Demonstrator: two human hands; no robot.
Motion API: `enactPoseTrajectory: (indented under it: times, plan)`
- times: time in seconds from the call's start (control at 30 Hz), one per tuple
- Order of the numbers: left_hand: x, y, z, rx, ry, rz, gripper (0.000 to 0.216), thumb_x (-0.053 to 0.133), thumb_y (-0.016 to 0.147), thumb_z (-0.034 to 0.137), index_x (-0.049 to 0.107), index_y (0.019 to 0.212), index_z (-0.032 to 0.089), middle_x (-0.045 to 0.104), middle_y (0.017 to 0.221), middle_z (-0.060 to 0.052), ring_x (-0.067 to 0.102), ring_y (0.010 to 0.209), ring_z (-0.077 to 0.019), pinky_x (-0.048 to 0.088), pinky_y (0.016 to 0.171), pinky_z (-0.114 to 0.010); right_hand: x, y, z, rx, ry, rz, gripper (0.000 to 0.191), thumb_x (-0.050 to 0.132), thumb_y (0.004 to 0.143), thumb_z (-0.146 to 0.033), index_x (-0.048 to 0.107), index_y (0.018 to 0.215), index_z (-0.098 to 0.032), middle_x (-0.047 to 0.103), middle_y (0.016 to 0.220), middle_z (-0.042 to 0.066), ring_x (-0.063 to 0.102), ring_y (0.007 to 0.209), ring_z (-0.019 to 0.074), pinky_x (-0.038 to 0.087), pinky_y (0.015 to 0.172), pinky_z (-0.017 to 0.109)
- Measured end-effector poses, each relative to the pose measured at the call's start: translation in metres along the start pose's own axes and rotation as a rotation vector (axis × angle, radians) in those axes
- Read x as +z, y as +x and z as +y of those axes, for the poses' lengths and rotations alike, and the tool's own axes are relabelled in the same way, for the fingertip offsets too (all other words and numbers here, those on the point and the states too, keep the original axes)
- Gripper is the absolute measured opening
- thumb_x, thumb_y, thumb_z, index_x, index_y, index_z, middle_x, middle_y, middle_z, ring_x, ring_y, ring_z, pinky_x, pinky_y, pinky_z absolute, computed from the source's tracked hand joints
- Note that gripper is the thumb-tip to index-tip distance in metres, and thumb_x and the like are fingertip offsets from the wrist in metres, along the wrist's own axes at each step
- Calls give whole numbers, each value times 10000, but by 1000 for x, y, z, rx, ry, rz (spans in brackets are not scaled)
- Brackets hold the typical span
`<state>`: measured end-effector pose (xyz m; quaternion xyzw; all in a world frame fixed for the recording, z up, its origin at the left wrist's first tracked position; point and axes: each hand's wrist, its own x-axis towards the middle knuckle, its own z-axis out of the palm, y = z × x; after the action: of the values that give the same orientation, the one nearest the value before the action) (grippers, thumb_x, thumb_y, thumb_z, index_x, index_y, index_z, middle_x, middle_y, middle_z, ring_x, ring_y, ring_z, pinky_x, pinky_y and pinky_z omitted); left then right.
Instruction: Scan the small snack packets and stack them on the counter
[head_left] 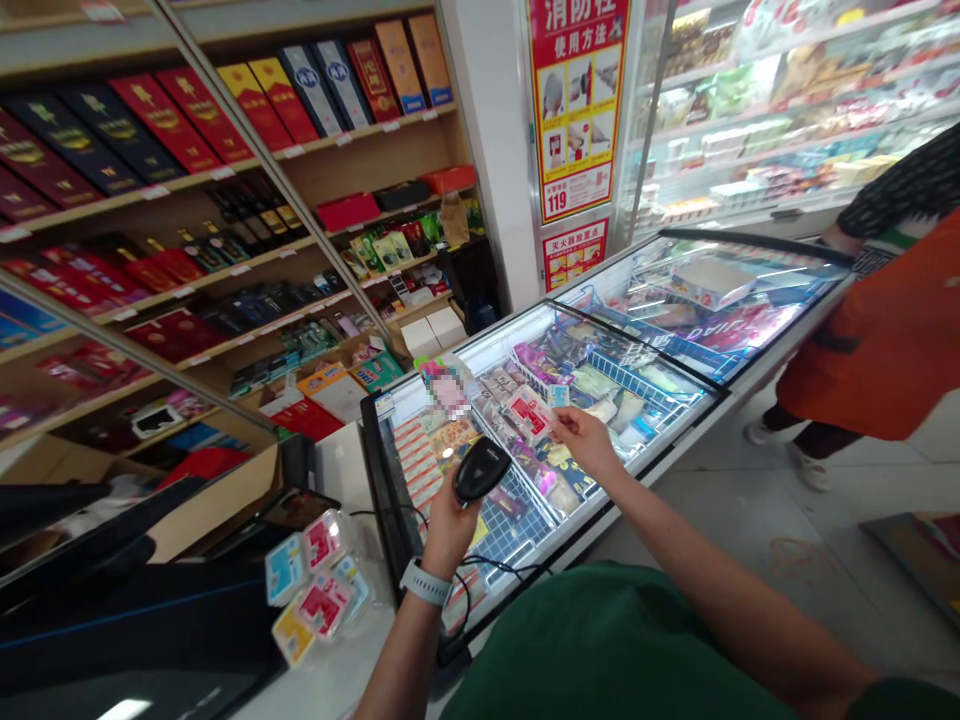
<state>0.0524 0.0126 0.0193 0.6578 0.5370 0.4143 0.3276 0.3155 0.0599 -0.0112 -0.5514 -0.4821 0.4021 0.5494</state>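
My left hand point(450, 530), with a pale watch on its wrist, is closed around a black barcode scanner point(482, 470). The scanner's head points ahead over the glass-topped chest freezer point(645, 468). In my right hand point(589, 440), thumb and fingers pinch the edge of a flat red-and-white pack point(529, 413), held above the freezer glass to the right of the scanner. A small light-blue piece point(558, 394) shows beside that pack; I cannot tell whether it is held too. On the counter lie several similar plastic packs point(324, 603) with red, blue and yellow labels.
The scanner's black cable point(517, 570) trails across the freezer's near end. A dark monitor point(135, 630) stands at left. Shelves point(247, 165) of boxed bottles line the left wall. At right, a person in an orange apron point(885, 340) stands beside the freezer.
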Motion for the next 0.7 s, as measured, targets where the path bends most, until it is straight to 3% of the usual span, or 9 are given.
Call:
enactPoseTrajectory:
  times: [0.3, 0.53, 0.7]
  plan:
    - [0, 0, -2, 16, 27, -35, 441, 642, 772, 198, 601, 1211, 165, 724, 1093, -100, 676, 1054, -275, 522, 959, -437, 1, 0, 1, -2, -97, 7, 317, 600, 842, -400, 683, 1081, -208, 759, 876, 46, 732, 743, 222, 616, 735, 385]
    - [3, 0, -14, 4, 21, -14, 582, 618, 756, 136, 520, 1328, 188, 705, 1154, -92, 639, 1168, -277, 489, 1037, -460, 4, -2, -3, 6, -63, -9, 339, 604, 829, -402, 671, 1088, -194, 756, 892, 52, 726, 715, 215, 613, 705, 370]
    - [3, 0, -13, 8, -5, -38, 555, 588, 753, 112, 533, 1301, 182, 657, 1281, -108, 600, 1238, -266, 460, 1080, -456, 3, -1, -5, -6, -86, -13, 326, 588, 843, -396, 675, 1084, -194, 757, 888, 52, 722, 714, 213, 607, 704, 364]
